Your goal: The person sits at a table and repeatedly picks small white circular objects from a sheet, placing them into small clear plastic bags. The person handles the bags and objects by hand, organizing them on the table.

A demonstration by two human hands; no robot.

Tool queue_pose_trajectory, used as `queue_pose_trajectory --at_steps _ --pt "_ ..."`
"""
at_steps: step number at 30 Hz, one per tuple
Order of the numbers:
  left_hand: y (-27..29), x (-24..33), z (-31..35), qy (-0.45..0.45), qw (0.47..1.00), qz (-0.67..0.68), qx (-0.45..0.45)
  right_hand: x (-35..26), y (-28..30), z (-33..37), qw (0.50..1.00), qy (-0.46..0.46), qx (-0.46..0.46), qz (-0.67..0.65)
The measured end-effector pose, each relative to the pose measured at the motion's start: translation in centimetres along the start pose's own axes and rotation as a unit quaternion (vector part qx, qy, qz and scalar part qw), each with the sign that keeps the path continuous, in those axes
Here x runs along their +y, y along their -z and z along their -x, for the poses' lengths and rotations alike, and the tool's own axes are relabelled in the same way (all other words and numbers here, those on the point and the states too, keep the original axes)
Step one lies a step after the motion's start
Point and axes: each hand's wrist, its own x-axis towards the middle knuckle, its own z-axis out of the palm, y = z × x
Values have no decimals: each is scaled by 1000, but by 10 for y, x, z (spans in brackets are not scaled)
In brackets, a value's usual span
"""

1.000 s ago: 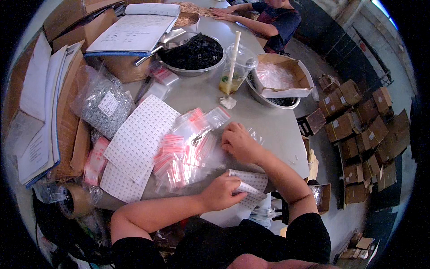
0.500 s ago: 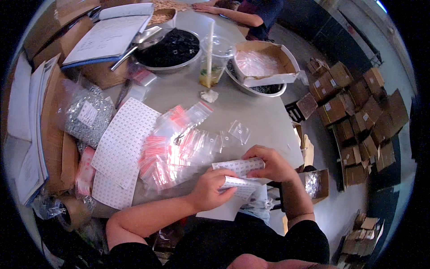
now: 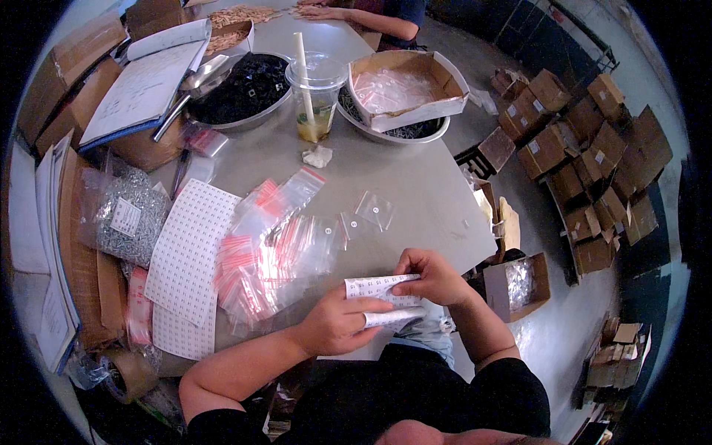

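Observation:
My left hand (image 3: 338,326) and my right hand (image 3: 430,277) both grip a curled white sticker sheet (image 3: 376,289) over the near edge of the grey table (image 3: 415,185). The left hand pinches its lower fold, and the right hand's fingers curl over its top right corner. Just left of the hands lies a heap of small clear zip bags with red strips (image 3: 271,252). Two flat white sticker sheets (image 3: 189,245) lie further left.
A bag of metal screws (image 3: 126,215), a drink cup with straw (image 3: 315,100), a bowl of black parts (image 3: 241,89), a second bowl under a cardboard box of bags (image 3: 404,85), stacked cartons on the floor (image 3: 586,148), a tape roll (image 3: 126,371). Another person's arm (image 3: 356,15) rests at the far end.
My right hand left the pile of bags and came back to join the left hand on the sticker sheet. The view tilted slightly so the table sits higher.

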Motion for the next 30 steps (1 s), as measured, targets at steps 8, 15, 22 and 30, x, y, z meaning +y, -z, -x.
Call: queue_pose_trajectory --at_steps 8,15,22,30 --pt "-1 4 0 49 998 21 15 -26 7 10 998 -20 -20 53" --pt "-2 3 0 63 997 35 10 -40 7 9 971 3 2 240" --pt "-3 0 2 66 998 13 8 -51 -1 8 923 91 42 372" --pt "-4 -1 2 70 997 14 3 -48 -4 7 922 89 52 373"
